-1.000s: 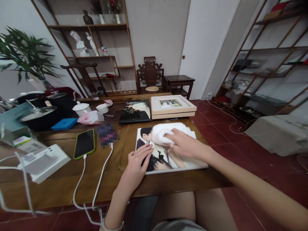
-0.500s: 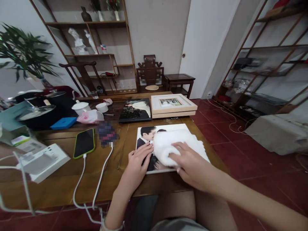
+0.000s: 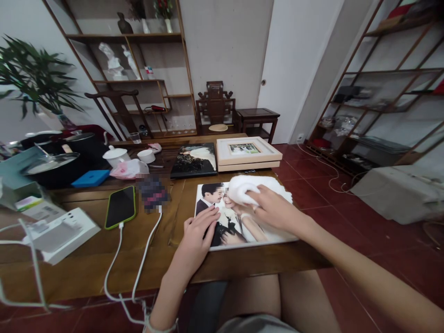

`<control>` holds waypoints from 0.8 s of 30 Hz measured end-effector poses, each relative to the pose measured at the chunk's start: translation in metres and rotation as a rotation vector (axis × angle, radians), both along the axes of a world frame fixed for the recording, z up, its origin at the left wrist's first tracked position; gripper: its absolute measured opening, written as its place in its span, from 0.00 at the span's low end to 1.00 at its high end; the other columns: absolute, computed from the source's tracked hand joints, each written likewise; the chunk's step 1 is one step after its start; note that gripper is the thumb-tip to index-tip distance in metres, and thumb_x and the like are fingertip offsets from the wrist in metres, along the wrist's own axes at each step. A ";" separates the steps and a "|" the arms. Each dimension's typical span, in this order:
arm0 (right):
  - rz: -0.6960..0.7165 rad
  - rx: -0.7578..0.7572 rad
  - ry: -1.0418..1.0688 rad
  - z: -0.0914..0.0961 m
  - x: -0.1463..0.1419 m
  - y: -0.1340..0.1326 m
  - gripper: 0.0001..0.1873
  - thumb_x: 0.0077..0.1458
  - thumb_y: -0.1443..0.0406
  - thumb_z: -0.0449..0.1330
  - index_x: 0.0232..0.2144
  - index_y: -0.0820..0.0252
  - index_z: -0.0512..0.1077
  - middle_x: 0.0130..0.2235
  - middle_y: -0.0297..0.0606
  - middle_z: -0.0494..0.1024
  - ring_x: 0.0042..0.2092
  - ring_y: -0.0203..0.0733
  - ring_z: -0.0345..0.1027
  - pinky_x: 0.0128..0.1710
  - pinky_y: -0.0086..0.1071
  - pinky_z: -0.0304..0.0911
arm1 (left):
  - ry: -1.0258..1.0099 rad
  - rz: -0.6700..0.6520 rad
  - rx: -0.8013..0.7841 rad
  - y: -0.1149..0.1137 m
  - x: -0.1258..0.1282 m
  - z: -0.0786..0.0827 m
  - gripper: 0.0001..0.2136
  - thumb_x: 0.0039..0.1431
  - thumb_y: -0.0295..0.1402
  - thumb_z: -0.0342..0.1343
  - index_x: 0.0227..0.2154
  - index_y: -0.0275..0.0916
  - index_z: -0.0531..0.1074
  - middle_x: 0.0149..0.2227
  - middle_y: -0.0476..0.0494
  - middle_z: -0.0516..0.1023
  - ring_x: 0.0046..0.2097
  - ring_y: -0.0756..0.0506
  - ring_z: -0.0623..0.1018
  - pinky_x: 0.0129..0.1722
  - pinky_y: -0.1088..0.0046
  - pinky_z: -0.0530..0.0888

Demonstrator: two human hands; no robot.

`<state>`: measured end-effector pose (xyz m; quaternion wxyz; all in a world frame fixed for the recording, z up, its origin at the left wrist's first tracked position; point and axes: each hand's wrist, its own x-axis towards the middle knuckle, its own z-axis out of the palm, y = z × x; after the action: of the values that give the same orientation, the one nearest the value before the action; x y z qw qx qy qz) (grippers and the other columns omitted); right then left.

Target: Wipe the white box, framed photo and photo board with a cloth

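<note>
A photo panel (image 3: 229, 233) with a picture of a couple lies flat near the front edge of the wooden table (image 3: 152, 273). My left hand (image 3: 201, 226) rests on the panel's left side, its fingers stretched out flat. A white cloth (image 3: 243, 185) is bunched under my right hand (image 3: 274, 206), which grips it against the upper right part of the picture. The cloth and my right arm hide the panel's upper right area.
Behind the panel lie a dark photo panel (image 3: 194, 159) and stacked wooden frames (image 3: 248, 152). To the left are a charging phone (image 3: 120, 207), white cables (image 3: 147, 249), a white box (image 3: 69, 236), a blue box (image 3: 90, 178), a white teapot (image 3: 115, 156) and a pan (image 3: 52, 166).
My right hand has moved the white cloth away from me, up to the panel's far edge, uncovering more of the couple's picture. My left hand stays in place.
</note>
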<state>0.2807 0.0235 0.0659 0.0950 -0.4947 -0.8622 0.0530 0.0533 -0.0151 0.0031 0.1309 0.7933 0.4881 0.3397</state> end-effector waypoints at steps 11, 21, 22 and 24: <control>0.225 0.065 -0.042 -0.001 -0.065 0.028 0.17 0.52 0.72 0.50 0.44 0.60 0.69 0.45 0.48 0.71 0.52 0.53 0.57 0.49 0.48 0.53 | -0.120 0.059 -0.057 -0.012 -0.002 0.004 0.24 0.66 0.38 0.34 0.64 0.47 0.40 0.67 0.43 0.43 0.66 0.42 0.47 0.62 0.56 0.50; 0.533 0.051 0.009 -0.002 -0.048 -0.017 0.15 0.50 0.73 0.53 0.41 0.63 0.72 0.44 0.49 0.73 0.55 0.55 0.55 0.53 0.53 0.50 | -0.078 0.029 0.034 -0.001 -0.006 -0.012 0.38 0.58 0.52 0.44 0.64 0.46 0.30 0.68 0.35 0.36 0.67 0.35 0.41 0.60 0.48 0.47; 0.540 0.038 0.013 -0.002 -0.042 -0.022 0.15 0.49 0.74 0.53 0.40 0.63 0.72 0.44 0.49 0.73 0.56 0.54 0.54 0.54 0.53 0.49 | -0.053 0.025 0.021 -0.003 -0.005 -0.010 0.40 0.56 0.54 0.45 0.64 0.46 0.30 0.68 0.35 0.36 0.67 0.34 0.41 0.60 0.48 0.48; 0.545 0.008 0.028 -0.001 -0.030 -0.031 0.16 0.47 0.75 0.53 0.40 0.63 0.71 0.45 0.51 0.72 0.58 0.53 0.53 0.56 0.52 0.47 | 0.008 0.017 0.001 -0.006 -0.004 -0.007 0.43 0.54 0.56 0.46 0.64 0.45 0.29 0.68 0.34 0.37 0.66 0.33 0.40 0.59 0.46 0.49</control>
<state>0.2508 -0.0073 0.0649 0.0912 -0.2431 -0.9624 0.0802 0.0488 -0.0208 -0.0036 0.1256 0.7905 0.4950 0.3380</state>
